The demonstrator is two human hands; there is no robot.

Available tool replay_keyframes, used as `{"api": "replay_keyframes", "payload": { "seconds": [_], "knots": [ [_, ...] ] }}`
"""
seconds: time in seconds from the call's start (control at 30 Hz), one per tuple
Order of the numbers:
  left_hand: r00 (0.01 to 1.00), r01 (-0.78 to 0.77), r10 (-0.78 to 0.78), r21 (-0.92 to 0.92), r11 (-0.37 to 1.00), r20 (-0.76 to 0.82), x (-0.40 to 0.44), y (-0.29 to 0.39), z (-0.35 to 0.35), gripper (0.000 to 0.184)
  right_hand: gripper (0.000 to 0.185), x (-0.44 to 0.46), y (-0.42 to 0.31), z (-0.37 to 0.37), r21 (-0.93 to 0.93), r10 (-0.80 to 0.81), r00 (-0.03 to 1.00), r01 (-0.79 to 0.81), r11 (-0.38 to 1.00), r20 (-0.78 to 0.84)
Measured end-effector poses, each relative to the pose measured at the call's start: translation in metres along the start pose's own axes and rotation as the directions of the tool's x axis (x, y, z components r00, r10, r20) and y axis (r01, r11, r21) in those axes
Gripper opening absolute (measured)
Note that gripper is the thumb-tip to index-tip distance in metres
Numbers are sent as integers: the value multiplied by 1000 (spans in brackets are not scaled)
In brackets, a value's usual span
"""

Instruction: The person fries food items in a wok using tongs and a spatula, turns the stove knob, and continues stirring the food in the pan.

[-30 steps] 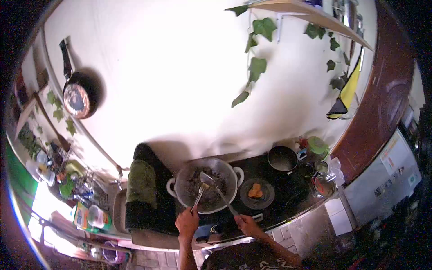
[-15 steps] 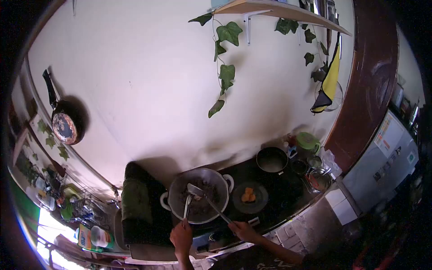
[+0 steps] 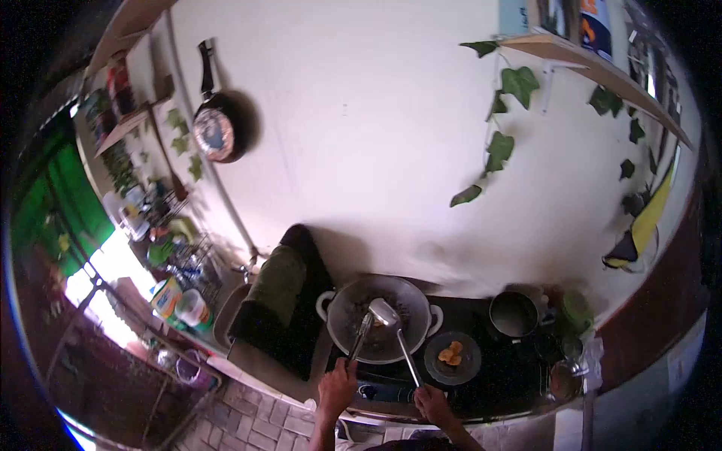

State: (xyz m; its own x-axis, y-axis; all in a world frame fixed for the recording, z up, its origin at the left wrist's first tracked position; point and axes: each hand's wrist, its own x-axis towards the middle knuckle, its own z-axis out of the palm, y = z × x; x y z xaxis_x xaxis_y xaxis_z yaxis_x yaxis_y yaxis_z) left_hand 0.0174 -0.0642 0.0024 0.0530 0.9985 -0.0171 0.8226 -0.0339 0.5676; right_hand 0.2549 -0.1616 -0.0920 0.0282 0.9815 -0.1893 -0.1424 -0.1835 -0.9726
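Note:
A wide metal pan point(image 3: 346, 342) with two white handles stands on the dark stove, with brown bits inside. My left hand point(image 3: 337, 388) is closed on metal tongs point(image 3: 359, 340), whose tips are over the pan. My right hand point(image 3: 434, 404) grips the handle of a metal spatula point(image 3: 407, 355); its blade is inside the pan, close to the tong tips. Whether a piece lies between the two tools is too small to tell. Right of the pan, a plate point(image 3: 465, 368) holds golden-brown fried pieces point(image 3: 450, 353).
A dark pot point(image 3: 514, 314) stands at the back right, near a green lidded container point(image 3: 577, 309) and bowls. Left of the pan lies a green cloth point(image 3: 276, 288) on a black one, beside a sink point(image 3: 227, 316). A frying pan point(image 3: 218, 134) hangs on the wall.
The view has swung left, so the stove appears further right. Both tools remain in my hands over the pan, and the spatula handle now stands steeper.

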Motion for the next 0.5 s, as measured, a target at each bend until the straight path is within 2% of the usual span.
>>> {"api": "replay_keyframes", "payload": {
  "seconds": [0.03, 0.1, 0.17, 0.23, 0.27, 0.37, 0.4, 0.43, 0.47, 0.5],
  "knots": [
    [999, 27, -27, -6, 1000, -18, -4, 0, 4, 40, 36, -3, 0, -4, -40, 26, 1000, -25, 999, 14],
    [999, -41, 41, -25, 999, 0, -11, -1, 13, 40, 35, -11, -4, -6, -46, 25, 1000, -24, 999, 17],
    [1000, -6, 6, -42, 999, -1, -16, 3, 18, 40, 35, -11, -5, -11, -47, 15, 1000, -14, 999, 15],
    [1000, 19, -19, -58, 998, 0, -19, 6, 23, 40, 35, -12, 1, -17, 79, 26, 999, -29, 996, 34],
    [1000, -2, 2, -84, 996, 2, -20, 6, 26, 40, 35, -14, 3, -21, 73, 26, 998, -29, 997, 53],
    [1000, -3, 5, -105, 994, 20, -21, 16, 22, 40, 36, -17, 20, -34, 227, 100, 993, -110, 968, 57],
    [999, 11, -6, -104, 995, 49, -22, 20, 21, 41, 38, -13, 41, -41, -7, -91, 995, 91, 996, -30],
    [999, 23, -18, -105, 994, 42, -18, 12, 32, 41, 38, -11, 48, -45, -127, -193, 980, 186, 974, -43],
    [996, -86, 87, -62, 994, 19, -6, -5, 51, 41, 39, -10, 55, -49, -249, -293, 955, 271, 930, -55],
    [991, -133, 134, -40, 990, 12, -6, -5, 54, 41, 41, -10, 49, -50, -84, -204, 971, 195, 977, -121]
  ]
}}
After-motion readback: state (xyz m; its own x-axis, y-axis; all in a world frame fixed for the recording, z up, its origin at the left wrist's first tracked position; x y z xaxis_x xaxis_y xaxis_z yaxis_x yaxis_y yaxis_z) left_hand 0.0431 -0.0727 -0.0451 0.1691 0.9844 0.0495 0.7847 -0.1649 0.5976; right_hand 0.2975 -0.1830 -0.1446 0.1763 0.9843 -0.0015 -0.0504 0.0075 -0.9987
